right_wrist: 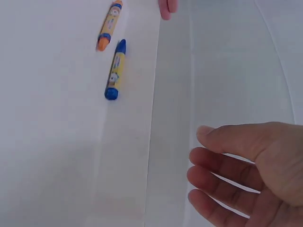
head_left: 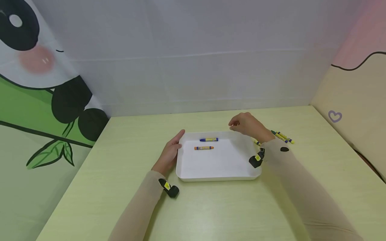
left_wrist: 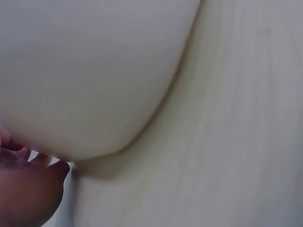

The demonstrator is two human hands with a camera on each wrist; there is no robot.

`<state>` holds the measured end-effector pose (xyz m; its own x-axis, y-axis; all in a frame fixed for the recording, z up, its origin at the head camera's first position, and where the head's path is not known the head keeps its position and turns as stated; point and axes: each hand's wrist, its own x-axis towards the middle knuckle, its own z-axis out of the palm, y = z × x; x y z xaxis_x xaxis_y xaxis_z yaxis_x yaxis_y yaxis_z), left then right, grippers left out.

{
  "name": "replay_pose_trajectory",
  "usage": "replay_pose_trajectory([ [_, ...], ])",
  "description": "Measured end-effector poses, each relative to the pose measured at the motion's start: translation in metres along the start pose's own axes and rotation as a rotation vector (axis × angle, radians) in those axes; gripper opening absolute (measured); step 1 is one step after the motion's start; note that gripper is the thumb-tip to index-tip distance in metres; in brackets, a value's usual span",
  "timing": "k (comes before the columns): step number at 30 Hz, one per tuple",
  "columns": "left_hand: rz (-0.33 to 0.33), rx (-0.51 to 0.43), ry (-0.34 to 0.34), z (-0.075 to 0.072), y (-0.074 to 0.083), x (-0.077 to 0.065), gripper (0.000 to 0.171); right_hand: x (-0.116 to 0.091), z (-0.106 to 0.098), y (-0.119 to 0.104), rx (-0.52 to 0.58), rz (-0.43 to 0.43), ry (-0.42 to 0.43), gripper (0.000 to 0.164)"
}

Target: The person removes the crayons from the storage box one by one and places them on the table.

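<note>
A white tray [head_left: 218, 167] sits on the table with a blue crayon [head_left: 209, 140] and an orange crayon [head_left: 204, 148] lying in it, roughly parallel. At its left side my left hand [head_left: 170, 152] holds the edge, thumb at the rim; in the left wrist view its fingers [left_wrist: 42, 159] meet the tray's outer wall. Over the tray's far right edge is my right hand [head_left: 248, 125], fingers loosely bent and nothing between them. The right wrist view shows a gap between thumb and fingers [right_wrist: 220, 182]. Another yellow-wrapped crayon [head_left: 256, 142] is partly hidden by the right wrist.
To the right of the tray, a green-tipped crayon [head_left: 279, 136] and a yellow crayon [head_left: 285, 137] lie on the table [head_left: 211, 211], beyond the right wrist. A pale cloth wall [head_left: 196, 80] rises behind the table, with printed panels on both sides.
</note>
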<state>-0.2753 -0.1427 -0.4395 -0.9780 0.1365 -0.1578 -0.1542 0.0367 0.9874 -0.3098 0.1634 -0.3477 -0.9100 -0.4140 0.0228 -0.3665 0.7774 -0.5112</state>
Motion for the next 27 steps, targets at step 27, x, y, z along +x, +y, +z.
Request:
replay_pose_trajectory([
  [27,-0.02,-0.016,0.0,0.003,0.001,0.002,0.061,0.034,0.074,-0.04,-0.015,0.02,-0.288,0.011],
])
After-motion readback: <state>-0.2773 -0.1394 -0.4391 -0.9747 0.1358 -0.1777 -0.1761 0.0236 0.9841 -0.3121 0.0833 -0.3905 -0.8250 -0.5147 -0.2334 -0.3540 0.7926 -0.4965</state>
